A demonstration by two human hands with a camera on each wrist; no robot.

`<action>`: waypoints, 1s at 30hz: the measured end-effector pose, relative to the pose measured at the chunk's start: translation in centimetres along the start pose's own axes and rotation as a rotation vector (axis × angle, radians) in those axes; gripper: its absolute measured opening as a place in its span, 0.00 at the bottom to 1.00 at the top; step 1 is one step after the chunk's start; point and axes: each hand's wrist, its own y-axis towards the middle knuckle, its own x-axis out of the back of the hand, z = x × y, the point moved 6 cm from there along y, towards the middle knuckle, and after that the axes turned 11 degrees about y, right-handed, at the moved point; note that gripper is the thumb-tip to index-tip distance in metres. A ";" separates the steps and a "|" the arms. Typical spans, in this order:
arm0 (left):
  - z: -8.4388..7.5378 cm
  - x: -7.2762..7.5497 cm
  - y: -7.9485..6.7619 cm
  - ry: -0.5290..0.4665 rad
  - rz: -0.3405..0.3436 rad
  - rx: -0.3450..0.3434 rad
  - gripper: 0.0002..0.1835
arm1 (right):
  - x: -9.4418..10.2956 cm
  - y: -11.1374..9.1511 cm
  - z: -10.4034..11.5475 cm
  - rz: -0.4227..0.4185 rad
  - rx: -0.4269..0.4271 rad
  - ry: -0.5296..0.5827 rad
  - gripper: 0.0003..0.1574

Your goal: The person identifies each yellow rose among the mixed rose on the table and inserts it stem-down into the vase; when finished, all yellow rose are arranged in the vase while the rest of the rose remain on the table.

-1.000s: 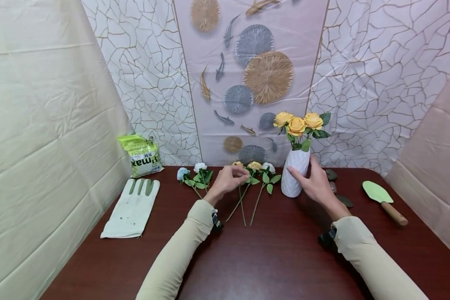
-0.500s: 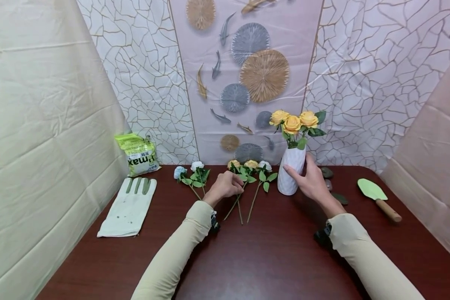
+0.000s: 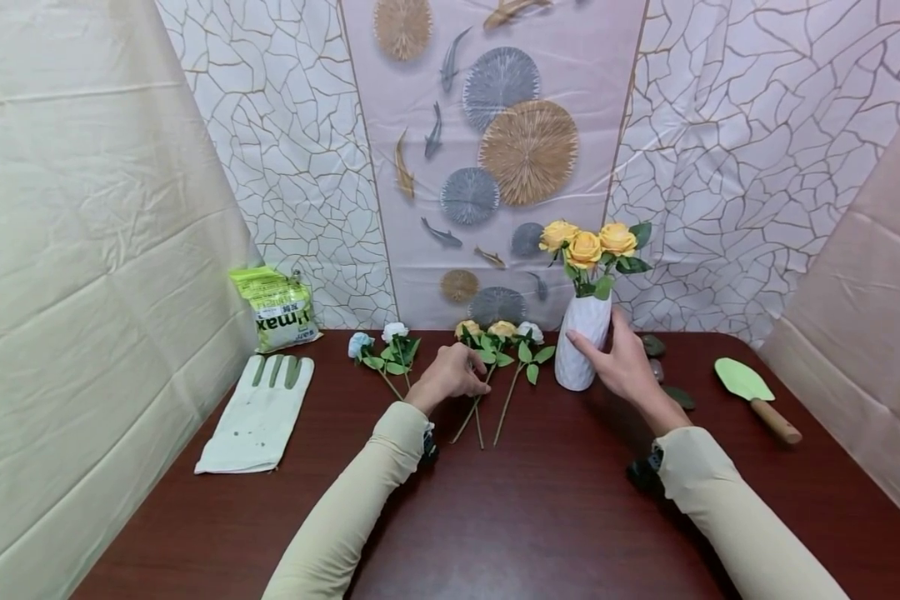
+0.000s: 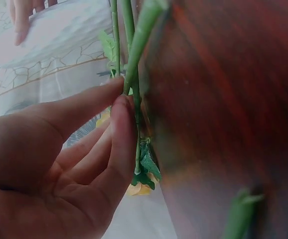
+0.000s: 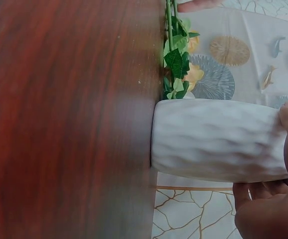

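My left hand (image 3: 452, 377) has its thumb and fingertips pinching the green stem (image 4: 140, 47) of a yellow rose (image 3: 502, 329), low over the table. Beside that rose lie another yellow rose (image 3: 468, 328) and a white rose (image 3: 529, 332); the first two stems cross. A white textured vase (image 5: 216, 139) stands upright, gripped round its side by my right hand (image 3: 625, 367), thumb towards me. Three yellow roses (image 3: 584, 249) with green leaves rise from its mouth. Part of the vase's far side is hidden behind that hand.
Further left lie a blue rose (image 3: 360, 344) and another white rose (image 3: 394, 331). A green bag (image 3: 277, 310) and a white glove (image 3: 257, 417) are at the left. Stones (image 3: 678, 397) lie behind my right hand, and a green trowel (image 3: 746, 382) near the right edge.
My left hand has come down onto the stems, and its fingertips have closed on one, whose lower end has shifted slightly right. My right hand keeps its grip on the vase.
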 end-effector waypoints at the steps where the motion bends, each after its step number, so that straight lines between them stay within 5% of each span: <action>1: 0.0 0.0 0.0 0.013 -0.002 -0.001 0.16 | 0.0 0.0 0.0 -0.001 -0.001 0.000 0.51; 5: 0.2 0.2 0.0 -0.023 -0.008 -0.006 0.13 | 0.1 0.0 -0.2 -0.001 0.000 0.001 0.52; 17: 0.8 1.4 0.0 -0.404 -0.064 -0.053 0.14 | 0.0 0.1 -0.2 0.007 0.005 0.002 0.53; 30: -2.7 4.0 -0.3 -0.507 -0.243 -0.235 0.15 | -0.1 -0.1 -0.2 0.004 0.004 0.006 0.52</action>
